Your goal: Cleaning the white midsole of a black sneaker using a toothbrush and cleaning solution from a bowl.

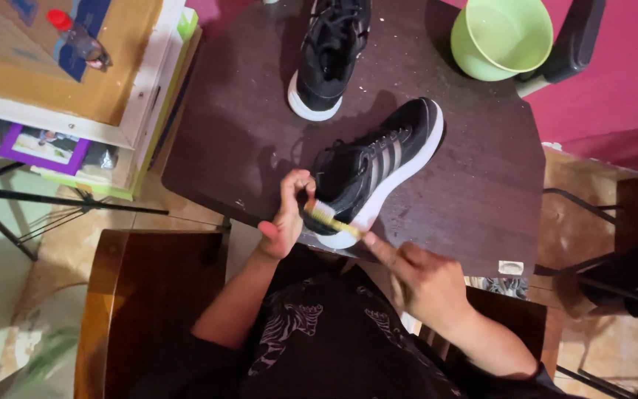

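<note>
Half the toothbrush (331, 219) handle seems hidden by right fingers (378, 247).

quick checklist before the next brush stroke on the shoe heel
1. Left hand steadies the striped black shoe at its heel: ok, the grip is on the heel collar.
2. Right hand holds the yellow toothbrush: ok, fingers on the handle end.
3. Bristles meet the shoe: ok, brush head lies against the heel by the white sole.
4. Shoe fully on the dark table: not ok, the heel hangs over the near edge.
5. Second black shoe out of the way: ok, it lies apart, farther back.
6. Water in the green bowl: cannot tell.
</note>
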